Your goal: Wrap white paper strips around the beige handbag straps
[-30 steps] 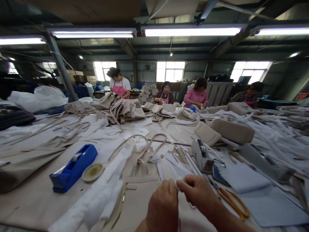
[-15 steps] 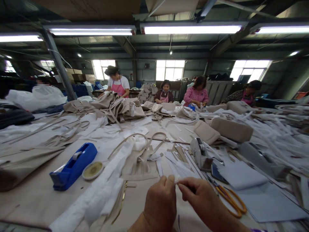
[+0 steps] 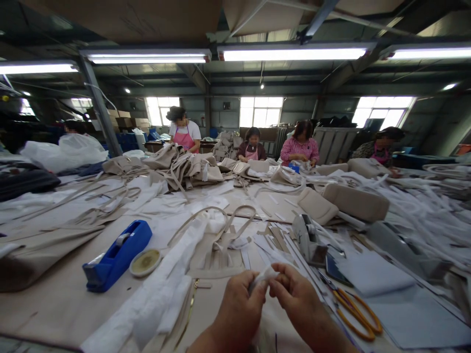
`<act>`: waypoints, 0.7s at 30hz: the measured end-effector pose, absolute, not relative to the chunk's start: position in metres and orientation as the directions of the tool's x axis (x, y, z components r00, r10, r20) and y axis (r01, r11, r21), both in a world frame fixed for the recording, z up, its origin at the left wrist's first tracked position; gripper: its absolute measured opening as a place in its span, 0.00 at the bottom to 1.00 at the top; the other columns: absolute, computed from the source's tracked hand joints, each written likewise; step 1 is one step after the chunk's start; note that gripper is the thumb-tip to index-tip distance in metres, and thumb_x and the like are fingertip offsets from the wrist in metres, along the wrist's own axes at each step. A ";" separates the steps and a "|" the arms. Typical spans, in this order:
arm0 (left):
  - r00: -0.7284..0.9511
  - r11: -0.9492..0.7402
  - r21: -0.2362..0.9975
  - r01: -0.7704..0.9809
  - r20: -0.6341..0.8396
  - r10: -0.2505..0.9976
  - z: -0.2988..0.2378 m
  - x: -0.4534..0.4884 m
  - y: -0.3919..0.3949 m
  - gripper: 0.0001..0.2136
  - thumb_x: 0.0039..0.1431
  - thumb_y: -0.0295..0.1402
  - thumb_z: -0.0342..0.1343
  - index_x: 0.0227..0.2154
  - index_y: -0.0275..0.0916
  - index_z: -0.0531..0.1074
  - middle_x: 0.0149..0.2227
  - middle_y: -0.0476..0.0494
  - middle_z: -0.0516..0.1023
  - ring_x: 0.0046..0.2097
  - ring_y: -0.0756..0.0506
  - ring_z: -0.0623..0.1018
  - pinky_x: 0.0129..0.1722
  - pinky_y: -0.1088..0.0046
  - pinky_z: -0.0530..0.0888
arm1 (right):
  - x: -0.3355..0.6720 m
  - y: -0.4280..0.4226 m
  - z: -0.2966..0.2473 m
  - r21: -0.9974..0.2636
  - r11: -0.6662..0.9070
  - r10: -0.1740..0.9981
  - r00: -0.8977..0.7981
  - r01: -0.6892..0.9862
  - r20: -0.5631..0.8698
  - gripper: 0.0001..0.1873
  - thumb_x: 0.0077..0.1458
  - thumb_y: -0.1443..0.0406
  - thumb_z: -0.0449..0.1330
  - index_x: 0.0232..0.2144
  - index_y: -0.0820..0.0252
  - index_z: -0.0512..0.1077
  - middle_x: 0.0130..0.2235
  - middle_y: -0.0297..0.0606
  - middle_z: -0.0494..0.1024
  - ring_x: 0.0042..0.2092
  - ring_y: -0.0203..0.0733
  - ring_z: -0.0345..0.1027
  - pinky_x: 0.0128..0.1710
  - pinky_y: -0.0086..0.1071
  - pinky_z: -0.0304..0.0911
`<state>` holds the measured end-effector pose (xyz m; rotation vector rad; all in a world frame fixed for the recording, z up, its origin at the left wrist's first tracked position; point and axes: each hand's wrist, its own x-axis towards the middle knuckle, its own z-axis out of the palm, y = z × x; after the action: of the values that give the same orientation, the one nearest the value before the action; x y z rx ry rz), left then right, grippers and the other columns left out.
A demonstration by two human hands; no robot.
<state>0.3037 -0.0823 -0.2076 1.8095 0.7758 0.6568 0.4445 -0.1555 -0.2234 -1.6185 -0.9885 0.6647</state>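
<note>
My left hand (image 3: 241, 306) and my right hand (image 3: 296, 296) meet low in the middle of the view, just above the table. Both pinch a small white strip of paper or tape (image 3: 263, 275) between fingertips and thumbs. The fingers of both hands are closed on it. Under and beyond the hands lie beige cut pieces with looped handles (image 3: 217, 230) and loose white strips (image 3: 272, 252).
A blue tape dispenser (image 3: 117, 256) and a round glue tin (image 3: 144, 262) sit to the left. A grey tape dispenser (image 3: 308, 239) and orange-handled scissors (image 3: 355, 311) lie to the right. Several people work at the far side of the cluttered table (image 3: 55, 304).
My hands have drawn closer together and the white strip now shows bunched between them. The view has shifted slightly downward.
</note>
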 end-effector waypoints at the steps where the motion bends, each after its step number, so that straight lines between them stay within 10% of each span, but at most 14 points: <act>1: 0.664 -0.176 0.972 0.159 0.027 0.747 -0.208 0.303 -0.081 0.14 0.63 0.40 0.52 0.27 0.37 0.72 0.24 0.48 0.73 0.26 0.49 0.71 0.27 0.74 0.65 | 0.445 -0.153 -0.222 -0.964 -0.073 0.880 0.472 0.257 0.060 0.22 0.54 0.50 0.60 0.43 0.61 0.71 0.25 0.33 0.74 0.26 0.40 0.67 0.26 0.31 0.59; 10: 0.784 0.388 0.918 -0.082 -0.182 0.594 -0.208 0.298 -0.072 0.18 0.58 0.47 0.57 0.32 0.33 0.70 0.27 0.47 0.73 0.20 0.54 0.68 0.19 0.79 0.65 | 0.455 -0.136 -0.223 -0.942 0.045 0.950 0.277 0.332 0.143 0.23 0.62 0.48 0.54 0.23 0.58 0.64 0.19 0.27 0.63 0.22 0.33 0.55 0.23 0.28 0.50; 21: 0.921 0.799 0.587 -0.128 -0.227 0.315 -0.210 0.288 -0.060 0.13 0.56 0.37 0.58 0.36 0.30 0.73 0.25 0.48 0.71 0.21 0.53 0.71 0.32 0.66 0.79 | 0.453 -0.118 -0.225 -0.931 0.323 0.924 0.155 0.169 0.349 0.18 0.61 0.54 0.59 0.25 0.59 0.69 0.24 0.30 0.67 0.27 0.35 0.59 0.29 0.29 0.56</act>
<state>0.2880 -0.0597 -0.2101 0.6004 0.3246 0.2423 0.4529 -0.1179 -0.2248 -1.1289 -1.3162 0.7518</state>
